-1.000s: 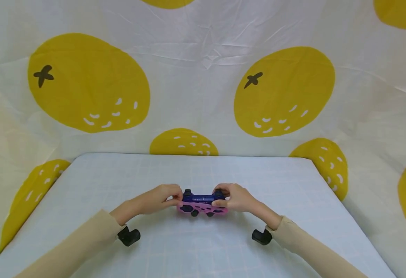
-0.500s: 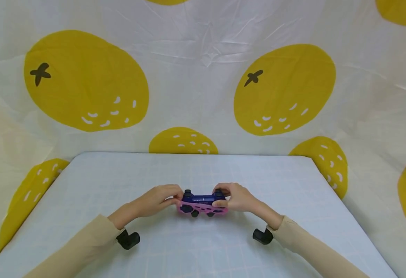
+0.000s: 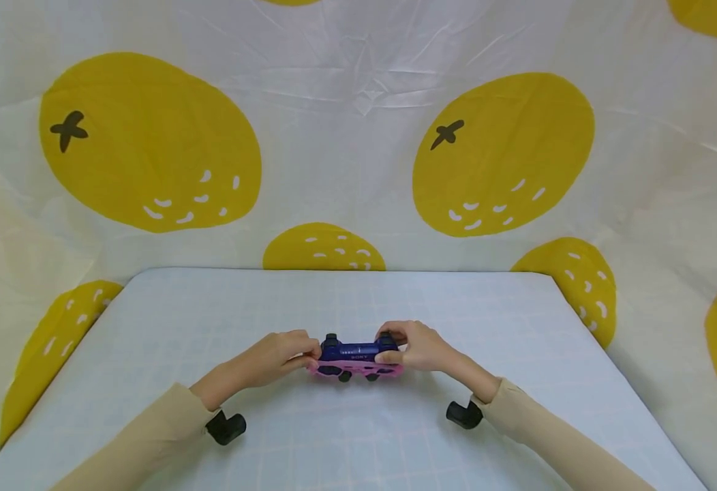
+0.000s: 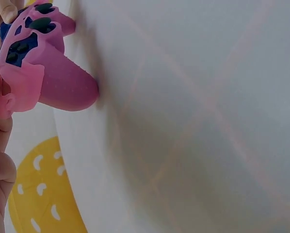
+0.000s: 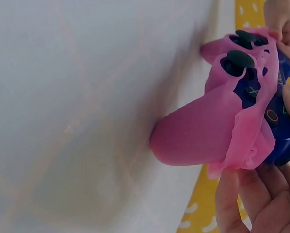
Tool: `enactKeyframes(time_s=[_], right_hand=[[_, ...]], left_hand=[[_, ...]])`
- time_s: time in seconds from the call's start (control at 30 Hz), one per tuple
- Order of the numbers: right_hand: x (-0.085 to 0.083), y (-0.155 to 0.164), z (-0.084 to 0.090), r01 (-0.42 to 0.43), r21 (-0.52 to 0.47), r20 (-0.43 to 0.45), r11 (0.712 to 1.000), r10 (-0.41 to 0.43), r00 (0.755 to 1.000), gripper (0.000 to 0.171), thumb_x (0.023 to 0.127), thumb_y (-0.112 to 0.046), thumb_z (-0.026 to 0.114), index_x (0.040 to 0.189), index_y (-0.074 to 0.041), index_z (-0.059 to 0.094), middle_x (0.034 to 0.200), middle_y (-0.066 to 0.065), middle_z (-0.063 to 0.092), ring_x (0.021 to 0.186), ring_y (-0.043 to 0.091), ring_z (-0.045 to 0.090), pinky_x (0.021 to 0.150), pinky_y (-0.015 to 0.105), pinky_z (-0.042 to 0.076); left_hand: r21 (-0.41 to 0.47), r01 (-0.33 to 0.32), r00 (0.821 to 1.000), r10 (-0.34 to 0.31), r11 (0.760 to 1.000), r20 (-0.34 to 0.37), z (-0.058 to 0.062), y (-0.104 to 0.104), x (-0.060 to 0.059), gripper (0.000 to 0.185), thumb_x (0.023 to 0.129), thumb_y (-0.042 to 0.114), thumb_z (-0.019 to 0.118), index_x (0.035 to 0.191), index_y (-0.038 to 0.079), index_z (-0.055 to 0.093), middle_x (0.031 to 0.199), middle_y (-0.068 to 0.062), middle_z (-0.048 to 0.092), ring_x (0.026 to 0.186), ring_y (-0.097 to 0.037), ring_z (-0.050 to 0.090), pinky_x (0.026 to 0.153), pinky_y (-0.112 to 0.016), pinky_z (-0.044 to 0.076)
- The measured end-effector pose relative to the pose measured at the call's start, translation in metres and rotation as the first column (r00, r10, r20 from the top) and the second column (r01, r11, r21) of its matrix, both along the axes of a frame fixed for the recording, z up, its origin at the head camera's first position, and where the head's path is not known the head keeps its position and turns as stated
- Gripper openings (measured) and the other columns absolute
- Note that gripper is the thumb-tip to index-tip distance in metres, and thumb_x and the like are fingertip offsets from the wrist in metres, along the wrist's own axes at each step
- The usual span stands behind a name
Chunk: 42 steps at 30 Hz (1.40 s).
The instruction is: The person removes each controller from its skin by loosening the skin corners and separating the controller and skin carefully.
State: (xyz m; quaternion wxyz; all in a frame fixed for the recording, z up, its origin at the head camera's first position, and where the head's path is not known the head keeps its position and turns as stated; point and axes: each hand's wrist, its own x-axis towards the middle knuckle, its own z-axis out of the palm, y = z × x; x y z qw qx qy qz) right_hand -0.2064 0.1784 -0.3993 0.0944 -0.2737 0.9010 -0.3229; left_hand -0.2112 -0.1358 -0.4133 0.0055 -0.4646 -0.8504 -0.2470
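A: What carries everything here?

B: A pale blue desk point(image 3: 493, 320) with a faint pink and white grid of squares, its far corners rounded, set against a white cloth backdrop printed with big yellow fruit.

A: And what lies directly on it?

B: A blue game controller in a pink silicone cover point(image 3: 356, 363), near the middle. In the wrist views its pink handle tips touch the surface. Two small black knobs point(image 3: 226, 427) by the sleeves sit low over it, left and right; whether they touch I can't tell.
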Motion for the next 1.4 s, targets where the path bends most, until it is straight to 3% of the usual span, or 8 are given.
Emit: enactKeyframes(time_s=[0.3,0.47,0.63,0.9,1.23,1.4], right_hand=[[0.000,-0.001,0.001,0.015,0.005,-0.006,1.000,-0.015,1.000,0.036,0.085,-0.042,0.070,0.107,-0.014,0.065,0.094,-0.001,0.072,0.092,0.016,0.069,0.085,0.037,0.052],[0.001,-0.001,0.000,0.029,0.020,-0.036,0.999,-0.028,0.999,0.037,0.084,-0.042,0.070,0.107,-0.013,0.065,0.095,0.001,0.072,0.092,0.018,0.070,0.082,0.038,0.052],[-0.001,0.000,0.000,0.047,0.013,-0.011,0.999,-0.047,0.999,0.036,0.084,-0.042,0.071,0.107,-0.014,0.065,0.096,0.001,0.072,0.092,0.017,0.069,0.082,0.038,0.051],[-0.001,0.000,-0.001,0.018,0.002,0.003,1.000,-0.018,1.000,0.037,0.085,-0.042,0.070,0.108,-0.014,0.064,0.095,-0.001,0.071,0.093,0.017,0.069,0.087,0.042,0.052],[-0.002,-0.003,0.001,0.008,0.007,0.010,1.000,-0.008,1.000,0.038,0.085,-0.041,0.070,0.109,-0.012,0.064,0.098,0.001,0.072,0.095,0.017,0.069,0.088,0.042,0.052],[0.001,-0.002,0.005,0.005,0.004,0.034,1.000,-0.005,0.999,0.036,0.085,-0.038,0.071,0.108,-0.012,0.064,0.096,0.000,0.071,0.094,0.016,0.068,0.090,0.044,0.052]], left_hand=[[0.046,0.044,0.996,-0.047,0.998,0.073,0.000,-0.001,0.004,0.005,0.094,0.021,0.061,0.097,0.022,0.065,0.090,0.012,0.062,0.083,-0.001,0.051,0.075,-0.029,0.052],[0.045,0.062,0.996,-0.064,0.997,0.056,-0.002,-0.001,0.005,0.006,0.095,0.024,0.059,0.096,0.023,0.065,0.089,0.012,0.060,0.083,0.000,0.049,0.072,-0.023,0.050],[0.038,0.041,0.997,-0.043,0.998,0.062,-0.005,-0.001,0.004,0.009,0.095,0.031,0.058,0.095,0.025,0.063,0.088,0.013,0.058,0.081,0.000,0.049,0.072,-0.023,0.050],[0.057,0.033,0.992,-0.039,0.998,0.121,-0.014,-0.005,0.003,0.008,0.095,0.029,0.058,0.091,0.023,0.063,0.087,0.016,0.062,0.081,0.002,0.052,0.076,-0.028,0.051],[0.053,0.011,0.981,-0.021,0.999,0.193,-0.020,-0.011,0.001,0.010,0.097,0.030,0.054,0.094,0.023,0.061,0.088,0.017,0.065,0.083,0.003,0.057,0.079,-0.023,0.051],[0.074,0.013,0.989,-0.024,0.997,0.147,-0.018,-0.007,0.004,0.009,0.096,0.028,0.056,0.093,0.022,0.062,0.088,0.014,0.065,0.082,0.002,0.054,0.076,-0.022,0.050]])
